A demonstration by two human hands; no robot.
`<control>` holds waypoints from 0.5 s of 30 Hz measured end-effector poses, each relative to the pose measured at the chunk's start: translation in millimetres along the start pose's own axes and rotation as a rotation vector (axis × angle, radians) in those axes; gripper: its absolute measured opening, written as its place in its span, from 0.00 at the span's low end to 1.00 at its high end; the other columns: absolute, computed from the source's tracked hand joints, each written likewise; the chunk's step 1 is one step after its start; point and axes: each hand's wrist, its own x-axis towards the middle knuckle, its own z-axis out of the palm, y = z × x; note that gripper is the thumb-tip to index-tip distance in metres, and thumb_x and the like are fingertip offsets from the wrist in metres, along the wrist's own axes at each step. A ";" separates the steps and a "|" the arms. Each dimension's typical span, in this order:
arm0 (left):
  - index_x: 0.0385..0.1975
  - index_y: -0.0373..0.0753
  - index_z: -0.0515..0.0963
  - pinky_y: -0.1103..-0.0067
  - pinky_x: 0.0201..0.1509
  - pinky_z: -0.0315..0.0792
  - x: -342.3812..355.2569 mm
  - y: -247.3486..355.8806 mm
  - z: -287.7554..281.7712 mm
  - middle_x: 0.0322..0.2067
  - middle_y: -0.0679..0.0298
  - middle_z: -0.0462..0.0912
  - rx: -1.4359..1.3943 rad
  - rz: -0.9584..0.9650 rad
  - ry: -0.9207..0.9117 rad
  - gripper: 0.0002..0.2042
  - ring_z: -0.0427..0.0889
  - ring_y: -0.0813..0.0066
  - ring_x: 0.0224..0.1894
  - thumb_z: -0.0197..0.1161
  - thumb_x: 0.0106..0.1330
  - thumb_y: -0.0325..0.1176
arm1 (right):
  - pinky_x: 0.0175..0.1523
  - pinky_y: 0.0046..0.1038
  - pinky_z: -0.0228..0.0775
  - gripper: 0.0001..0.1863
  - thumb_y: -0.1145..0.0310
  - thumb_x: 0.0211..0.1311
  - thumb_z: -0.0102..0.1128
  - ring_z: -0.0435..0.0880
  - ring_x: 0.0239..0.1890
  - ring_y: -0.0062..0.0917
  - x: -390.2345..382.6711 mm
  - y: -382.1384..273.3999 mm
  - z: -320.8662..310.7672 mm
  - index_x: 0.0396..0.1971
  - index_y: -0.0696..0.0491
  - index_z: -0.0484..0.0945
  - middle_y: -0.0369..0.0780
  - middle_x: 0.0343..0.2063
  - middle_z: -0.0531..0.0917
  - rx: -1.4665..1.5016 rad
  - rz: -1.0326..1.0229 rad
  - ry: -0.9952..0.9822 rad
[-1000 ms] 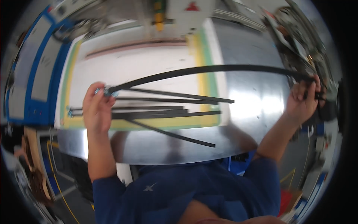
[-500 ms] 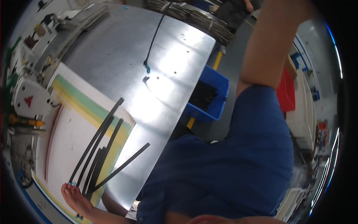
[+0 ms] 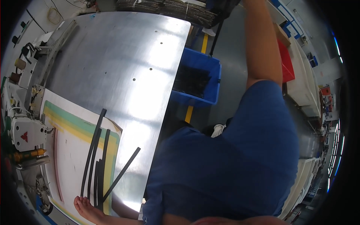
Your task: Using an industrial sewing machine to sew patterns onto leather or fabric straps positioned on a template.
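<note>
My left hand [image 3: 88, 210] is at the lower left, fingers curled together at the near end of a long black strip [image 3: 92, 150]. Several more flat black strips lie beside it, fanning away from the hand. One strip [image 3: 122, 174] slants off to the right, onto the bare metal. Beneath most of them is a white board [image 3: 71, 165] with green and yellow bands along its edges. My right forearm [image 3: 262, 45] stretches up to the top edge, and its hand is out of the picture. Near it, a thin dark strip [image 3: 217, 39] hangs down toward a blue bin [image 3: 214, 90].
A shiny metal table [image 3: 112, 48] spreads across the left half. Black pieces [image 3: 191, 80] lie inside the bin, beyond the table's right edge. White machine parts [image 3: 28, 131] with a yellow-tipped tool [image 3: 32, 153] stand at the left. Stacked bundles [image 3: 168, 11] are at the back.
The black strip with a blue-green end has left its place over the metal table; a dark strip now hangs by the bin. My right forearm has swung left. My left hand stays at the strips.
</note>
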 end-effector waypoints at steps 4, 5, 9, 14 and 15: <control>0.58 0.38 0.77 0.78 0.56 0.67 8.8 -12.2 -10.3 0.46 0.66 0.77 0.060 0.055 -0.077 0.16 0.76 0.76 0.48 0.57 0.80 0.41 | 0.40 0.40 0.77 0.08 0.72 0.70 0.59 0.85 0.32 0.42 -134.2 79.1 29.0 0.39 0.61 0.82 0.50 0.29 0.85 -0.290 0.025 -0.259; 0.58 0.38 0.77 0.78 0.56 0.67 7.3 -11.5 -10.5 0.46 0.66 0.77 0.061 0.051 -0.069 0.16 0.76 0.76 0.48 0.57 0.80 0.41 | 0.45 0.48 0.79 0.13 0.64 0.72 0.56 0.88 0.38 0.50 -169.9 97.8 37.1 0.42 0.57 0.85 0.53 0.35 0.88 -0.338 0.199 -0.518; 0.54 0.36 0.77 0.80 0.51 0.69 6.2 -3.8 -1.2 0.41 0.67 0.79 0.032 0.056 -0.047 0.12 0.77 0.77 0.43 0.58 0.80 0.37 | 0.59 0.49 0.76 0.17 0.60 0.69 0.55 0.85 0.53 0.52 -249.6 108.7 18.1 0.46 0.55 0.87 0.54 0.47 0.88 -0.331 0.652 -0.764; 0.51 0.35 0.78 0.80 0.48 0.70 -2.1 0.2 -12.7 0.37 0.66 0.79 0.069 0.077 -0.035 0.11 0.76 0.78 0.40 0.58 0.79 0.36 | 0.64 0.48 0.75 0.22 0.64 0.60 0.56 0.83 0.59 0.53 -278.7 124.8 -2.7 0.51 0.55 0.87 0.56 0.52 0.86 -0.540 0.827 -0.859; 0.50 0.34 0.78 0.80 0.47 0.70 -5.4 -0.5 -12.7 0.36 0.66 0.80 0.076 0.086 -0.005 0.11 0.76 0.78 0.39 0.59 0.79 0.35 | 0.64 0.49 0.75 0.22 0.63 0.60 0.55 0.83 0.59 0.55 -278.0 133.0 0.8 0.50 0.55 0.87 0.57 0.52 0.86 -0.564 0.796 -0.885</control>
